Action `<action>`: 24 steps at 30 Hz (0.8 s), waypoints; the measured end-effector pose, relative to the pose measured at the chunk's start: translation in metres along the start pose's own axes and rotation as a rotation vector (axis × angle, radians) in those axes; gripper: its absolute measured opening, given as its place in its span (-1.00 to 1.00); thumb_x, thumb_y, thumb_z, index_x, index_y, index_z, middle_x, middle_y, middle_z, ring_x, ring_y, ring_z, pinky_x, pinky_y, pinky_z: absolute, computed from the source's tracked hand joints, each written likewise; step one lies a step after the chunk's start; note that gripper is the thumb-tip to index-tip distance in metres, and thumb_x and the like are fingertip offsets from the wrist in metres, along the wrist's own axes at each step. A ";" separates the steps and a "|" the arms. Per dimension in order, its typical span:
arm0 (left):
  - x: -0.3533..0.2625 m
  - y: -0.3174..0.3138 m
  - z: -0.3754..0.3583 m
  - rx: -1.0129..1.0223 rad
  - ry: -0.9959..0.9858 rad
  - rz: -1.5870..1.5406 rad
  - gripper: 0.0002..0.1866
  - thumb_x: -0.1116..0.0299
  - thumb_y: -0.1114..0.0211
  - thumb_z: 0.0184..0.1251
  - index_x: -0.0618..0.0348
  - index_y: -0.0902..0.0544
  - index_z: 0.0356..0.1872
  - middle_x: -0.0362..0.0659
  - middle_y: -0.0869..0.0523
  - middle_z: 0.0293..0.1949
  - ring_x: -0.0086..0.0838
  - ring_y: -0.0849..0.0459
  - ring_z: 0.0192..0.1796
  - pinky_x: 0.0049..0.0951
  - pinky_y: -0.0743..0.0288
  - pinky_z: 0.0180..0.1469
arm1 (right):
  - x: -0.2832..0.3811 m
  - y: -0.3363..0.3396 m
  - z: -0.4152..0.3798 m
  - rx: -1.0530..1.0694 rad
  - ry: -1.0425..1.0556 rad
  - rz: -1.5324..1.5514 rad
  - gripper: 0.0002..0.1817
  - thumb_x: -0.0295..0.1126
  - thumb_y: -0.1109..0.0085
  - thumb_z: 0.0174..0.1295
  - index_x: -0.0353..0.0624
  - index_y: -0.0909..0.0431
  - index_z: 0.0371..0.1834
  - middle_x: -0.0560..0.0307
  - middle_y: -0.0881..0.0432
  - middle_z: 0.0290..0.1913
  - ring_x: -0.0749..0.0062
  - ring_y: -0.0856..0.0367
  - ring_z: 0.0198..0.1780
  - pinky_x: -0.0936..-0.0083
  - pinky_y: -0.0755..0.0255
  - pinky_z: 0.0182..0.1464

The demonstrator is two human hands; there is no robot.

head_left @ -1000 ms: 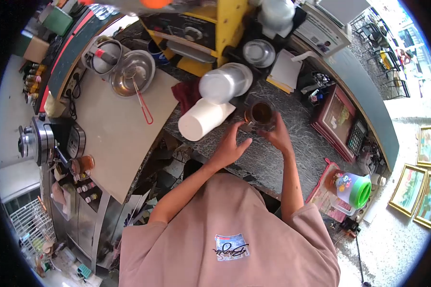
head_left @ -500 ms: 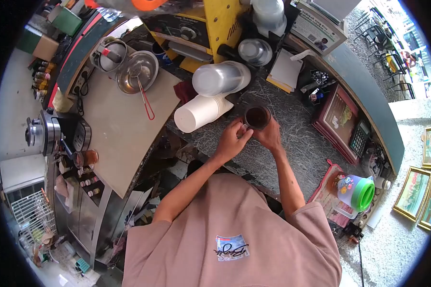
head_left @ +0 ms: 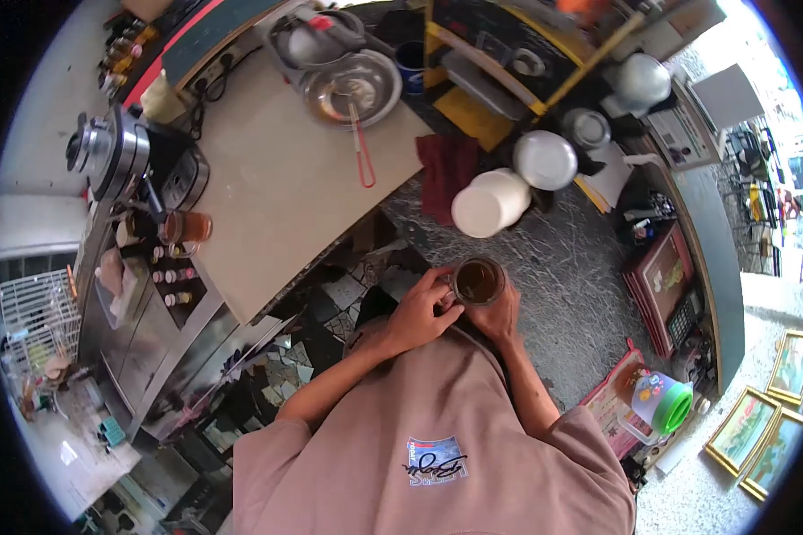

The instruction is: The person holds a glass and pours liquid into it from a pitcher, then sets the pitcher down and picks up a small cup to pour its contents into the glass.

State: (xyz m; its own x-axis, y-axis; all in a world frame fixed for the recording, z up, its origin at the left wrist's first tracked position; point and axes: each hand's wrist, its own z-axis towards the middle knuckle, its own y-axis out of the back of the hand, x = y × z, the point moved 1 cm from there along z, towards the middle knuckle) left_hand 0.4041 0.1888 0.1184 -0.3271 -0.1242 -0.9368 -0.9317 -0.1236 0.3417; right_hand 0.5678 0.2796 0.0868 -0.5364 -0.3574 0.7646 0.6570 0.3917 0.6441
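Observation:
A clear glass mug (head_left: 478,278) of dark brown liquid is held upright close in front of my body, over the near edge of the dark counter. My left hand (head_left: 422,314) has its fingers closed at the handle on the mug's left side. Wrapped around the right and near side of the glass is my right hand (head_left: 496,312). The mug's base is hidden by the hands. Beyond it, a stack of white paper cups (head_left: 491,205) lies on its side, with clear plastic cups (head_left: 546,160) beside it.
To the left, a beige worktop (head_left: 277,196) bears a metal bowl (head_left: 379,76) with a red-handled strainer (head_left: 362,156). A dark red cloth (head_left: 446,174) lies at the dark counter's left edge. Menus (head_left: 660,285) and a green-lidded container (head_left: 665,401) stand on the right.
My view has turned and shifted to the left. Both hands have brought the mug nearer to my body, away from the paper cups, and still hold it.

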 end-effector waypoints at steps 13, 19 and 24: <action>0.054 0.147 -0.069 -0.381 0.141 0.016 -0.77 0.42 -0.48 0.10 0.32 -0.61 -0.56 0.07 -0.67 0.08 -0.23 -0.75 -0.27 -0.25 -0.60 -0.20 | 0.129 -0.132 0.058 0.154 0.257 0.076 -0.21 -0.20 -0.64 -0.15 -0.22 -0.51 0.21 -0.08 -0.70 0.06 0.01 -0.72 0.08 0.21 -0.61 0.08; 0.072 0.208 -0.096 -0.600 0.177 0.027 -0.80 0.51 -0.47 0.04 0.36 -0.59 -0.58 0.09 -0.70 0.07 -0.32 -0.75 -0.35 -0.38 -0.57 -0.34 | 0.187 -0.195 0.085 0.325 0.372 0.119 -0.23 -0.23 -0.64 -0.12 -0.22 -0.50 0.20 -0.06 -0.70 0.07 0.02 -0.71 0.08 0.23 -0.61 0.07; 0.091 0.240 -0.123 -0.769 0.306 -0.013 -0.77 0.53 -0.47 0.01 0.35 -0.56 -0.63 0.08 -0.70 0.05 -0.34 -0.74 -0.35 -0.37 -0.55 -0.35 | 0.222 -0.248 0.099 0.379 0.549 0.155 -0.20 -0.19 -0.65 -0.12 -0.24 -0.48 0.21 -0.07 -0.70 0.07 0.00 -0.70 0.08 0.24 -0.60 0.08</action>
State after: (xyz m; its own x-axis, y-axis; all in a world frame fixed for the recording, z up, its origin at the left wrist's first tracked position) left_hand 0.1700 0.0271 0.1245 -0.1561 -0.3668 -0.9171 -0.5305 -0.7520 0.3911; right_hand 0.2334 0.1872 0.0993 -0.0387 -0.6120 0.7899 0.4202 0.7073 0.5685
